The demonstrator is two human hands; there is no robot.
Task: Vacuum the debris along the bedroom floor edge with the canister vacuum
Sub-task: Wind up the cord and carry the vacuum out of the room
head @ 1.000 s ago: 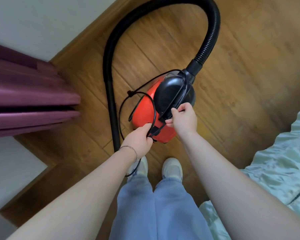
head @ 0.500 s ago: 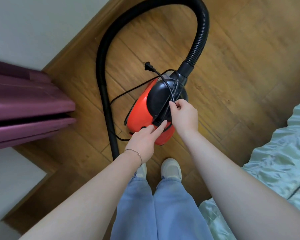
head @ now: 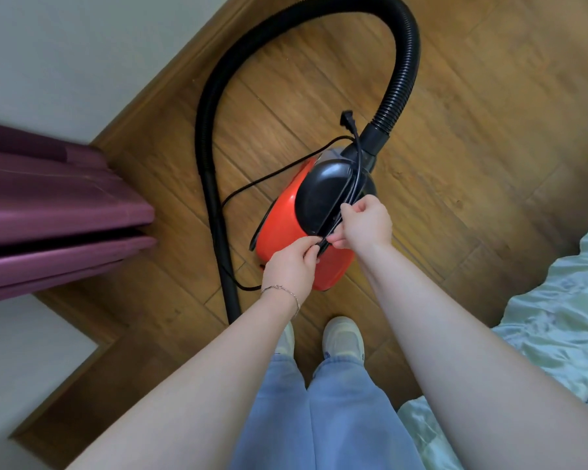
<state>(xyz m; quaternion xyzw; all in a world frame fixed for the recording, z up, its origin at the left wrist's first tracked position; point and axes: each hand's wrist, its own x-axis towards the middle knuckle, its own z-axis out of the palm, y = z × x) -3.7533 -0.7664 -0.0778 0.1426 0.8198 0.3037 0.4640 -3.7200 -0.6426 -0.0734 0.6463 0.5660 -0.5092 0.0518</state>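
The left hand [head: 289,270] and right hand [head: 367,226] each pinch the thin, floppy power cord [head: 357,154] wound over the red canister vacuum [head: 282,232], which looks tangle-prone and best drawn out near its plug [head: 347,117].

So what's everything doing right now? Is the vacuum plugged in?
canister vacuum: sits on the wood floor, not plugged in.
plug: loose, sticking up above the vacuum.
power cord: runs over the vacuum's top, with one loop out over the floor.
hose: joined to the vacuum, bent in a big arch.
left hand: pinches the power cord.
right hand: pinches the power cord.
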